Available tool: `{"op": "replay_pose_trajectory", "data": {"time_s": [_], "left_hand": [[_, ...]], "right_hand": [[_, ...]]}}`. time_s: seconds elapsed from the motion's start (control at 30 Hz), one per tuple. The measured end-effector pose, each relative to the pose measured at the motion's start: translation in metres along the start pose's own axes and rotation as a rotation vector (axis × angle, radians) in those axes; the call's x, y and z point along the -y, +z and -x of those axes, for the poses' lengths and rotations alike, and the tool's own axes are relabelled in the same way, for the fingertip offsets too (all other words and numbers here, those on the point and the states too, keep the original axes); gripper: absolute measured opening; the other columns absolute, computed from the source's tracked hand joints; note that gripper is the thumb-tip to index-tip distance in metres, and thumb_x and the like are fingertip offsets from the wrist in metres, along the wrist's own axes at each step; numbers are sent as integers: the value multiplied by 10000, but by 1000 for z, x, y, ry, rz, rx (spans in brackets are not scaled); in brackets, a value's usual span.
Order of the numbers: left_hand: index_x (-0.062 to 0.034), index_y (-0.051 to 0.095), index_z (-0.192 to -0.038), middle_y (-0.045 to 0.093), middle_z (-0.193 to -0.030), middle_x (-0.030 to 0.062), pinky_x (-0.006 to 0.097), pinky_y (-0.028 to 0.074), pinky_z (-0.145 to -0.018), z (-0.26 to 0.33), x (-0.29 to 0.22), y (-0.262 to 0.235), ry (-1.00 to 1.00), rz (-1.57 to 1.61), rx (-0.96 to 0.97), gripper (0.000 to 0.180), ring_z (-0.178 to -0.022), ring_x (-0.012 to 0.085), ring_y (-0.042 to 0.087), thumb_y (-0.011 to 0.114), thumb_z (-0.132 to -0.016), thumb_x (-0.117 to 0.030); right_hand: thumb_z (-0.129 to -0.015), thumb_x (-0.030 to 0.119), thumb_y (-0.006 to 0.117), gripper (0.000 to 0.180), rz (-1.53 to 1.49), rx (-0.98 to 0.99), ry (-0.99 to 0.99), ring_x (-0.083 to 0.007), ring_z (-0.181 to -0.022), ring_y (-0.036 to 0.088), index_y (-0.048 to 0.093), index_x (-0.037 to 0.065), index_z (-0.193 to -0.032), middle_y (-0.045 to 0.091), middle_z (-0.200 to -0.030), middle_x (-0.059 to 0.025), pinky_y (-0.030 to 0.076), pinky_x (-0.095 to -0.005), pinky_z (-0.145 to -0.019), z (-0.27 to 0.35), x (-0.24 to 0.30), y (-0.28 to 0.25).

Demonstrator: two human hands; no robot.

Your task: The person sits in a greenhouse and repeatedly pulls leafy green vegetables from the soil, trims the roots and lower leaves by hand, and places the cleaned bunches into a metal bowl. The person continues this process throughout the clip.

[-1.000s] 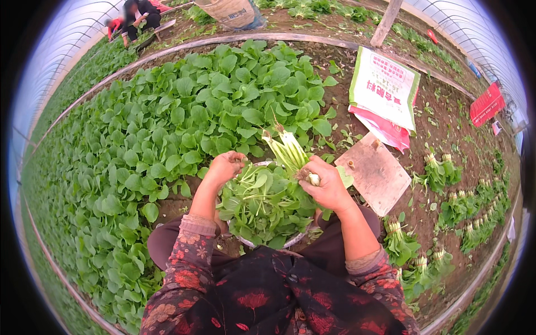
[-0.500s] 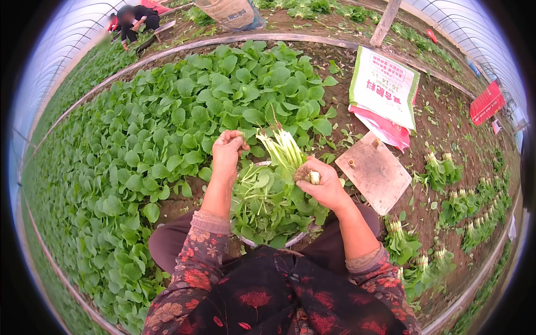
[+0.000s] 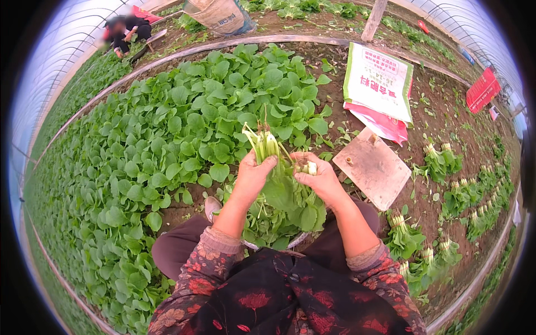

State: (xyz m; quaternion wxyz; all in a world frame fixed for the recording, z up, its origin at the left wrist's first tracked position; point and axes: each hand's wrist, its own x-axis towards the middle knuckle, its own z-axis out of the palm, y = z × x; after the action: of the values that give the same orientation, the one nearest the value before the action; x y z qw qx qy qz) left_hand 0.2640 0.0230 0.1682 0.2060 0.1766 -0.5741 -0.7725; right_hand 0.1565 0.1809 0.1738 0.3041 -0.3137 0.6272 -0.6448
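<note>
My left hand (image 3: 252,176) is closed round the pale stems of a bunch of leafy greens (image 3: 267,146), thin brown roots sticking up from its top. Just to the right, my right hand (image 3: 319,180) pinches another leafy green whose white stem end (image 3: 310,167) and brown, soil-coloured roots show at the fingers. Broad leaves hang down between both hands. Below them, between my knees, loose greens (image 3: 268,226) fill a round container with a pale rim (image 3: 298,240). The leaves cover most of that container.
A dense bed of greens (image 3: 123,162) spreads to the left. On the right are a square board (image 3: 374,167), a white-and-pink sack (image 3: 378,84) and several tied-looking bunches (image 3: 403,237) on soil. A wooden post (image 3: 374,19) stands beyond; another person (image 3: 127,33) crouches far left.
My left hand has come right and down from beside the bunch and now grips its stems. My right hand stays near its place. The bunch has shifted slightly left and stands more upright.
</note>
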Motion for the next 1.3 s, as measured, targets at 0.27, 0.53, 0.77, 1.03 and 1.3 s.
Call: {"op": "replay_pose_trajectory", "data": {"time_s": [0.27,0.53,0.77,1.03,1.3], "left_hand": [[-27,532,-1265,635,-1088,16,263,457,-877,4,2,-4,-78,-306,143,357,-970,94,564,579,-917,-91],[-19,540,-1247,630,-1097,37,268,453,-874,9,2,21,46,-447,243,330,-982,108,558,573,-934,-117],[-18,580,-1205,673,-1007,56,276,472,-822,11,13,18,96,-427,98,299,-900,104,581,576,-935,-145],[-28,585,-1209,677,-1002,40,269,471,-822,12,19,24,86,-432,164,298,-897,94,577,575,-935,-144],[-36,639,-1019,646,-862,0,250,456,-690,15,-19,13,257,-436,-190,142,-752,95,551,574,-949,-141]], "right_hand": [[-789,-36,669,324,-274,-111,66,-84,-807,589,616,-7,-1107,647,-933,-13,489,-242,-729,-6,14,-5],[-772,-53,682,373,-458,-132,166,-105,-889,613,620,-3,-1137,671,-1016,-38,487,-264,-825,-6,14,-1],[-792,-24,676,310,-544,-240,198,-112,-850,618,634,11,-1097,675,-987,-41,497,-283,-790,-6,18,3],[-812,17,666,300,-614,-108,237,-116,-849,620,627,17,-1109,672,-1000,-46,505,-284,-780,-4,6,-2],[-842,36,622,215,-801,-144,119,-230,-861,662,582,-7,-1049,679,-943,-131,548,-355,-792,-5,19,-9]]}}
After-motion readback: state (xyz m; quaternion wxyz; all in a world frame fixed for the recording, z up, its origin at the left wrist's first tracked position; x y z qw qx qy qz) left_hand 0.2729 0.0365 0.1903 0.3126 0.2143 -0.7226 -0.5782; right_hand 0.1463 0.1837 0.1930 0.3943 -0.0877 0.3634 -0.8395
